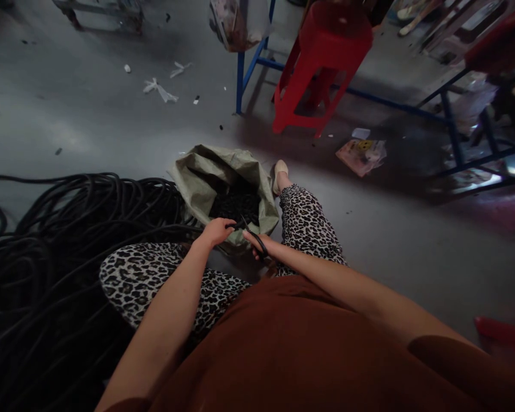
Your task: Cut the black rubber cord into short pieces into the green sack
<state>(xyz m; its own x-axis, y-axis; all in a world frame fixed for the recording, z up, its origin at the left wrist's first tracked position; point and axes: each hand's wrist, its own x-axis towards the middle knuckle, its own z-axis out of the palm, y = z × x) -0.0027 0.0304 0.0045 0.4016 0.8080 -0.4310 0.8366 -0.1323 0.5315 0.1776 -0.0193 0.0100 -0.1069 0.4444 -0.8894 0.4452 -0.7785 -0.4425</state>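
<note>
My left hand (218,231) is closed around a black rubber cord (234,225), whose end sticks out to the right over the sack. In my right hand (257,242) is a pair of scissors (257,240) with dark handles, its blades pointing up and left beside the cord's end. Whether the blades touch the cord I cannot tell. Below both hands stands an open pale green woven sack (189,191), with many small black pieces (236,206) inside. Long black cords (90,200) lie heaped to the left, some running toward my left hand.
A red plastic stool (321,43) and a blue metal frame (240,80) stand beyond the sack. On the floor lie a plastic packet (361,156) and white scraps (159,90). My foot (281,174) is right of the sack. Something red (502,335) is at lower right.
</note>
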